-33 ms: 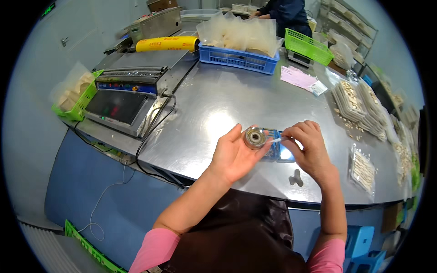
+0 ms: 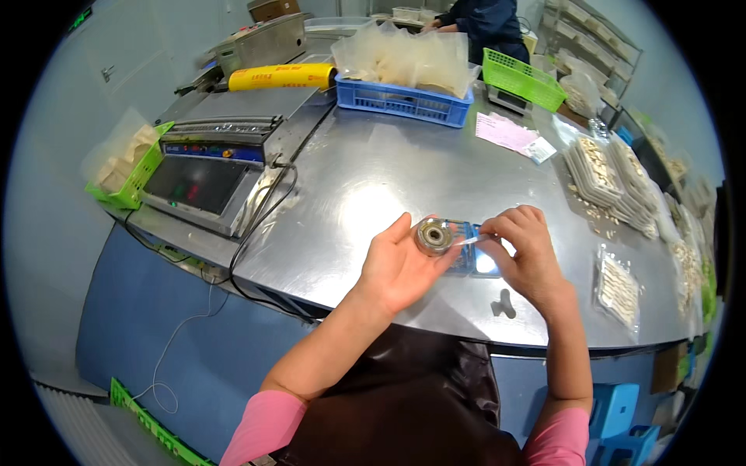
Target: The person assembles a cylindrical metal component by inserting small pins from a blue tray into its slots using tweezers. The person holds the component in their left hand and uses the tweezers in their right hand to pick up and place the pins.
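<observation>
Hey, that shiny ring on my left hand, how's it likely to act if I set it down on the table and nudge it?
Stood on its edge, the ring would probably roll, given its round outline. Laid flat, it might slide fairly easily, as the table looks smooth. It's likely stiff, since it keeps a neat circle on your left hand.

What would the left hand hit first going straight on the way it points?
Likely the blue item, just beyond the fingertips of the left hand; the white strip pinched by the right hand is also close. Depth is unclear: the left hand may pass over the blue item.
</observation>
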{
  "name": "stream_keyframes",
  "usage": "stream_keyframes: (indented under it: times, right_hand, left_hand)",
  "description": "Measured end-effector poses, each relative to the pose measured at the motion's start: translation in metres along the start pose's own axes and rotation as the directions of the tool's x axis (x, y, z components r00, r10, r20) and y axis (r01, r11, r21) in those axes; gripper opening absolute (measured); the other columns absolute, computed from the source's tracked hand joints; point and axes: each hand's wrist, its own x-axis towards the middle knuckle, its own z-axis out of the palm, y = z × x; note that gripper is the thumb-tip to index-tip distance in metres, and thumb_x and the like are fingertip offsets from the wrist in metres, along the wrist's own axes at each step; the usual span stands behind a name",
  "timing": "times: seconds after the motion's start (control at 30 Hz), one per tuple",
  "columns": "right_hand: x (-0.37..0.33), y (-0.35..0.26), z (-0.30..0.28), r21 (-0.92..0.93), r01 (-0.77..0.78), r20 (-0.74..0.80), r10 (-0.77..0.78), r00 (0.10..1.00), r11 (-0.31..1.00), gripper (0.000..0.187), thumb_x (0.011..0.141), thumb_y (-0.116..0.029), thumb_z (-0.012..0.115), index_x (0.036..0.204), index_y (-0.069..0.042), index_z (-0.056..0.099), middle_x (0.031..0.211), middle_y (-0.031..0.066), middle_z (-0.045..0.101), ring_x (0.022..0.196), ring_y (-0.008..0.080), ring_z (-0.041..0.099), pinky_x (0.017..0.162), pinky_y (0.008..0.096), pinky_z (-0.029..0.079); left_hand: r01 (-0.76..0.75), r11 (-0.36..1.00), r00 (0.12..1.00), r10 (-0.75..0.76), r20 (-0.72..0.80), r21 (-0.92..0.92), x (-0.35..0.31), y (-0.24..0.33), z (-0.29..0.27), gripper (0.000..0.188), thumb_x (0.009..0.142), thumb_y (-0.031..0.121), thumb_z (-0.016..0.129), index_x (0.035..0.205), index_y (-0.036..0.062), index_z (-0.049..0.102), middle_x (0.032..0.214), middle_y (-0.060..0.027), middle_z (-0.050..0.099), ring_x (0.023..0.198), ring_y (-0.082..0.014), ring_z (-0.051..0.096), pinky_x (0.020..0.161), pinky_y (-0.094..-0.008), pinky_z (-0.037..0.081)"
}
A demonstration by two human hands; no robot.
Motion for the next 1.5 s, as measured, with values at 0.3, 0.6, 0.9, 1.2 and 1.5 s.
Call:
stream_keyframes:
  times: [0.3, 0.6, 0.9, 1.2, 1.5]
  right_hand:
    - [0.008, 0.007, 0.000, -0.086, 0.081, -0.017, -0.083, 0.996, 0.993, 0.013, 0.072, -0.015, 0.073, 0.079, -0.009, 0.063, 0.072, 0.0023, 0.057, 0.075, 0.0223, 0.054, 0.080, 0.0360, 0.039]
    - [0.002, 0.019, 0.001, -0.007, -0.070, -0.072, 0.070, 0.995, 0.998, 0.010, 0.073, -0.012, 0.071, 0.077, -0.007, 0.063, 0.071, 0.0040, 0.058, 0.073, 0.0230, 0.053, 0.079, 0.0354, 0.039]
    - [-0.004, 0.013, 0.003, 0.008, -0.026, -0.083, 0.027, 0.996, 1.000, 0.009, 0.073, -0.011, 0.071, 0.078, -0.007, 0.064, 0.072, 0.0042, 0.058, 0.073, 0.0231, 0.053, 0.078, 0.0356, 0.039]
    - [0.015, 0.002, 0.005, -0.120, 0.107, -0.022, -0.110, 0.994, 0.987, 0.013, 0.067, -0.011, 0.073, 0.074, -0.008, 0.063, 0.071, 0.0040, 0.058, 0.075, 0.0228, 0.054, 0.082, 0.0366, 0.040]
    - [0.014, -0.001, 0.007, -0.112, 0.104, 0.032, -0.101, 0.994, 0.988, 0.011, 0.067, -0.013, 0.073, 0.073, -0.007, 0.066, 0.070, 0.0056, 0.059, 0.075, 0.0231, 0.055, 0.084, 0.0371, 0.041]
  left_hand:
    - [0.041, 0.995, 0.999, -0.042, 0.010, 0.088, 0.015, -0.011, 0.005, 0.035, 0.103, 0.028, 0.025, 0.110, -0.0007, 0.045, 0.116, -0.0201, 0.051, 0.110, -0.0311, 0.052, 0.101, -0.0426, 0.044]
    - [0.068, 0.994, 0.996, -0.063, -0.057, 0.091, 0.014, -0.005, 0.003, 0.029, 0.103, 0.022, 0.029, 0.111, -0.0011, 0.044, 0.116, -0.0180, 0.050, 0.110, -0.0294, 0.051, 0.100, -0.0428, 0.046]
    - [0.010, 0.990, 0.999, -0.003, -0.052, 0.140, 0.012, 0.002, 0.006, 0.029, 0.103, 0.022, 0.029, 0.110, -0.0017, 0.043, 0.117, -0.0212, 0.049, 0.108, -0.0310, 0.051, 0.098, -0.0436, 0.046]
    - [0.037, 0.985, 0.999, -0.033, -0.032, 0.166, 0.015, -0.001, 0.006, 0.033, 0.103, 0.024, 0.025, 0.112, -0.0036, 0.042, 0.113, -0.0177, 0.051, 0.106, -0.0280, 0.052, 0.101, -0.0430, 0.043]
    - [0.045, 0.984, 0.998, -0.036, -0.058, 0.174, 0.012, -0.004, 0.004, 0.033, 0.103, 0.023, 0.027, 0.117, -0.0032, 0.041, 0.117, -0.0168, 0.051, 0.111, -0.0269, 0.051, 0.102, -0.0414, 0.042]
